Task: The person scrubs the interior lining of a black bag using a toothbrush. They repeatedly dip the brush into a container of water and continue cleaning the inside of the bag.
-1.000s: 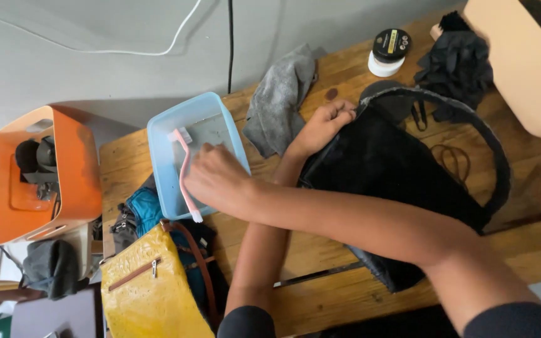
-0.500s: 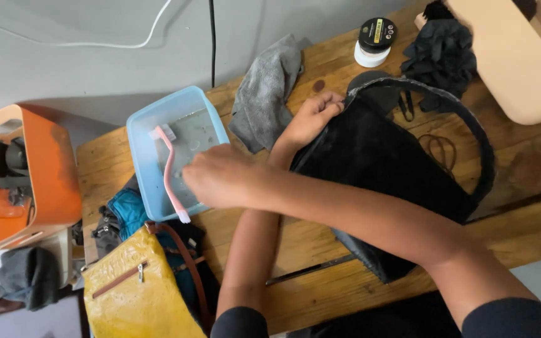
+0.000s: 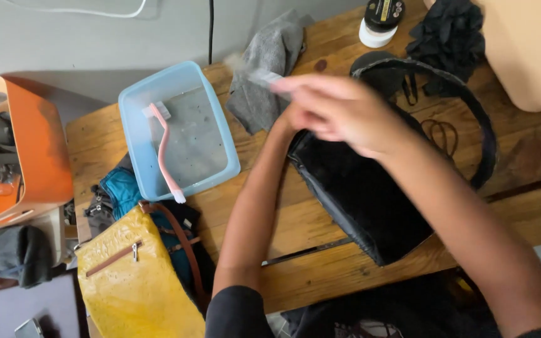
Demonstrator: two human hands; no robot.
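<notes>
1 blue tub (image 3: 134, 119), 1 pink brush (image 3: 165, 156), 1 grey cloth (image 3: 264, 75), 1 black bag (image 3: 370, 188), 1 yellow bag (image 3: 139, 288), 1 jar (image 3: 380, 22), 2 hands (image 3: 339, 109).

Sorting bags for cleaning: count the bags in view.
3, maybe more hidden: black bag under the hands; yellow bag at table's front-left edge; teal bag behind it, partly covered.

bare forearms, short dark sleeves, dark top

Soft, even daylight with faint shadows; the right hand (image 3: 339, 112) at upper centre is motion-blurred, while the counter (image 3: 320, 206) stays sharp.
</notes>
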